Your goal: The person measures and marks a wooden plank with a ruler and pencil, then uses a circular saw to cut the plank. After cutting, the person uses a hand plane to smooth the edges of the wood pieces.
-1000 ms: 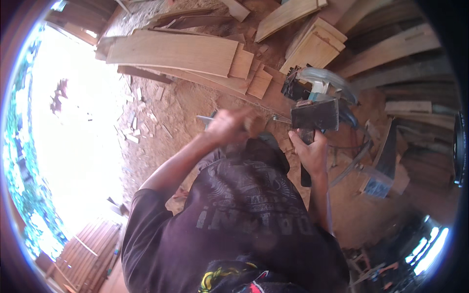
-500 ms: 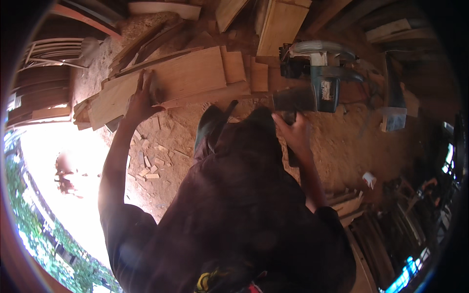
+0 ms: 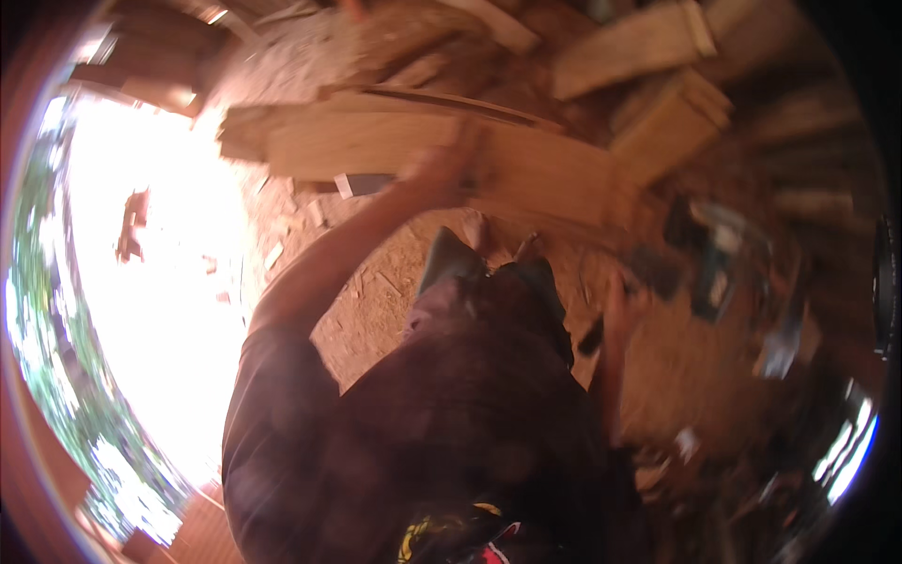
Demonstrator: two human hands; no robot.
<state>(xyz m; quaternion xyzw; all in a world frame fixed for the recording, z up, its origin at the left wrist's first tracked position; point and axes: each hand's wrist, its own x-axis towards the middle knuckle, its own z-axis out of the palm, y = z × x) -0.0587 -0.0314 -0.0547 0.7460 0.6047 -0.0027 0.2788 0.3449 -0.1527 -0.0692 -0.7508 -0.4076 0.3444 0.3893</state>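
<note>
Head view — left hand (image 3: 445,179) stretched over boards (image 3: 554,169); right hand (image 3: 618,308) around tool (image 3: 658,271).

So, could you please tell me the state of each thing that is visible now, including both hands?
Long boards: stacked, unevenly layered.
Left hand: at the boards; grip too blurred to tell.
Dark-headed tool: held.
Right hand: closed around the tool's handle.
Power saw: not held; running or off, unclear.
Wood scraps: scattered on the ground.

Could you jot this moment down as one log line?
left hand: at stacked boards, blurred, contact unclear | right hand: gripping dark-headed tool | power saw: right of tool
</note>
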